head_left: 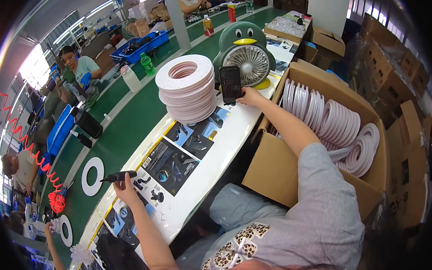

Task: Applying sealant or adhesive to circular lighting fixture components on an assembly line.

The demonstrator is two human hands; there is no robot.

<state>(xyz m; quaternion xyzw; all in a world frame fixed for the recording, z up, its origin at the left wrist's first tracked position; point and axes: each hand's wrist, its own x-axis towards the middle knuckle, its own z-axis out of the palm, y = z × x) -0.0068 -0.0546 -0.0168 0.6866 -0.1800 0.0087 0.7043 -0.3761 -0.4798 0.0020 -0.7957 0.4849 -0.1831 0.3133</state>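
Observation:
My left hand (pixel 124 189) is closed round a slim black bottle with a pointed nozzle (pixel 119 176), its tip towards a flat white ring (pixel 92 176) on the green belt. My right hand (pixel 249 96) grips the lower right edge of a dark smartphone (pixel 230 83). The phone stands upright against a green penguin-shaped fan (pixel 247 64). Left of the phone rises a tall stack of white rings (pixel 189 93) with pinkish edges. Beneath my left hand runs the white table edge, covered with printed product sheets (pixel 170 167).
An open cardboard box (pixel 272 169) of white rings stands at my right. Across the green belt (pixel 130 109) are a black bottle (pixel 86 123), a white bottle (pixel 130 79) and blue trays (pixel 139 47). A red coiled hose (pixel 56 201) hangs at left. Several people work nearby.

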